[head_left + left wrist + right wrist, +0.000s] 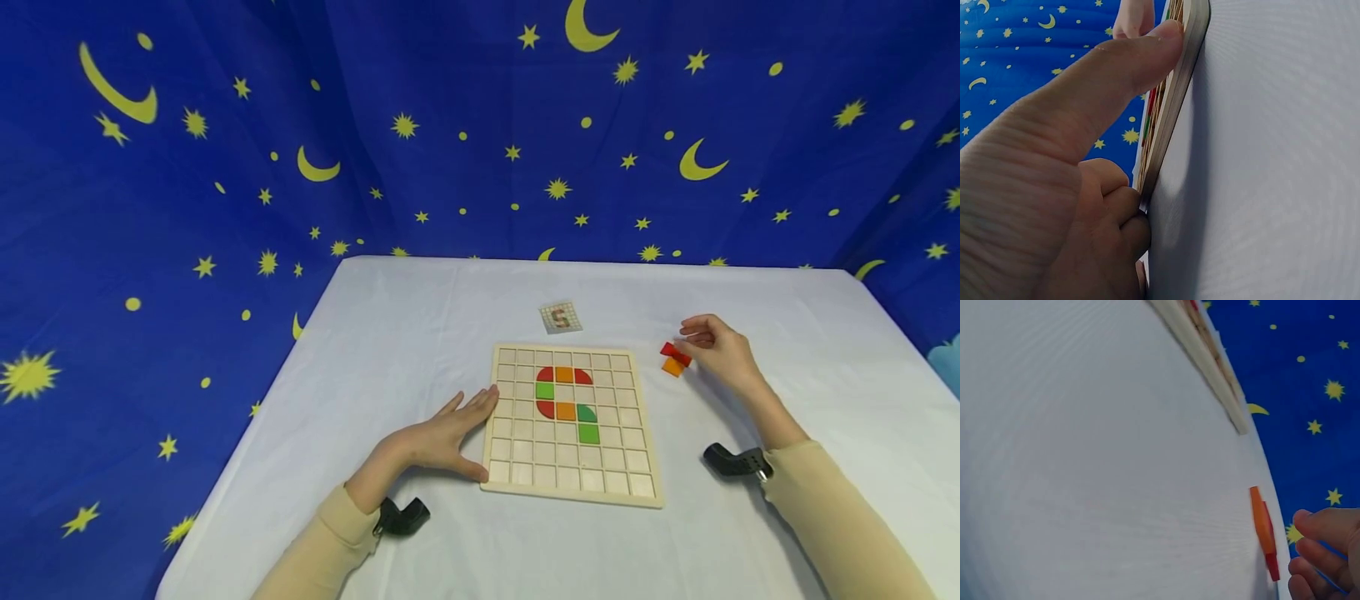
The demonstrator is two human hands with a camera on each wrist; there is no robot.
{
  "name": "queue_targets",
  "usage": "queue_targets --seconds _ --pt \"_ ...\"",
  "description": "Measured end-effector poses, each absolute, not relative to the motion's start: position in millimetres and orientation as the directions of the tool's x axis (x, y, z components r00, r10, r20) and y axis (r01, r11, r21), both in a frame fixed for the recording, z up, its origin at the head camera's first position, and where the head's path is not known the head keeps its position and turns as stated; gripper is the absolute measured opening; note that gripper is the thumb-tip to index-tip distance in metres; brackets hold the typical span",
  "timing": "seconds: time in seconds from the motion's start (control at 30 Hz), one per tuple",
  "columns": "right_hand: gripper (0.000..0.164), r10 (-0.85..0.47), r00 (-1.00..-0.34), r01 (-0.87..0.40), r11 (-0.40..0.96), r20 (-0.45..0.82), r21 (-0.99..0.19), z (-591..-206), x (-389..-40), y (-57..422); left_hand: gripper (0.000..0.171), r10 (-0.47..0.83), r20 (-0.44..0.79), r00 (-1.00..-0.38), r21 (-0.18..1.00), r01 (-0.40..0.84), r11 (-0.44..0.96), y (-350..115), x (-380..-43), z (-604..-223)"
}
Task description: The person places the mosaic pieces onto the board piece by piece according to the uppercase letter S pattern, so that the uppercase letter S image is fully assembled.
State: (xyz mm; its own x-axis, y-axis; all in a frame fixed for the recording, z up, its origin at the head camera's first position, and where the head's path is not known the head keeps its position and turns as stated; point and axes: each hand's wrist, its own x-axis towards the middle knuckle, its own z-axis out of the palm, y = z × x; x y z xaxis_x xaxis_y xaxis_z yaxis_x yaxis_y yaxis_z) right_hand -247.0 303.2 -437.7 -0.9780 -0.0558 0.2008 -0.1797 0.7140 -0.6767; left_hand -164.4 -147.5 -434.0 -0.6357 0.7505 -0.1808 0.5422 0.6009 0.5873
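Note:
A wooden grid board (525, 475) lies on the white table. Red, orange and green tiles sit in several of its squares, among them a green square tile (588, 433) at the lower end of the curved pattern. Spread along the board's left edge, my left hand (442, 437) touches it with thumb and fingertips; the left wrist view shows the thumb (1147, 59) on the rim. My right hand (720, 354) hovers beside loose red tiles (667, 350) and an orange tile (672, 367), right of the board. Its fingers (1319, 556) are loosely bent, with nothing visible between them.
Behind the board lies a small card (561, 317) printed with a grid and a similar curved pattern. Black devices (405, 517) are strapped at both wrists. A blue curtain (480, 167) with yellow moons and stars hangs behind the table.

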Motion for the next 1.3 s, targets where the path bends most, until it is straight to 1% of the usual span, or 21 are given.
queue_targets --seconds 0.17,0.57,0.8,1.13,1.3 --pt "0.039 -0.112 -0.978 -0.200 0.739 0.176 -0.643 -442.3 -250.3 299.7 0.113 0.750 -0.178 -0.637 0.586 0.544 0.600 -147.6 -164.1 -434.1" --pt "0.036 -0.196 -0.949 -0.306 0.763 0.248 -0.569 -443.4 -252.2 294.1 0.114 0.756 -0.175 -0.631 0.587 0.549 0.594 -147.6 -164.0 -433.9" --pt "0.033 -0.200 -0.940 -0.326 0.768 0.277 -0.552 -445.2 -253.2 291.4 0.114 0.752 -0.179 -0.635 0.587 0.544 0.599 -147.7 -164.7 -434.8" --pt "0.035 -0.173 -0.935 -0.332 0.734 0.309 -0.593 -425.4 -250.4 285.9 0.114 0.749 -0.184 -0.636 0.588 0.540 0.603 -148.0 -164.8 -434.2" --pt "0.036 -0.172 -0.930 -0.345 0.717 0.325 -0.606 -422.3 -250.0 287.2 0.113 0.748 -0.188 -0.637 0.589 0.536 0.605 -147.6 -164.5 -434.3"
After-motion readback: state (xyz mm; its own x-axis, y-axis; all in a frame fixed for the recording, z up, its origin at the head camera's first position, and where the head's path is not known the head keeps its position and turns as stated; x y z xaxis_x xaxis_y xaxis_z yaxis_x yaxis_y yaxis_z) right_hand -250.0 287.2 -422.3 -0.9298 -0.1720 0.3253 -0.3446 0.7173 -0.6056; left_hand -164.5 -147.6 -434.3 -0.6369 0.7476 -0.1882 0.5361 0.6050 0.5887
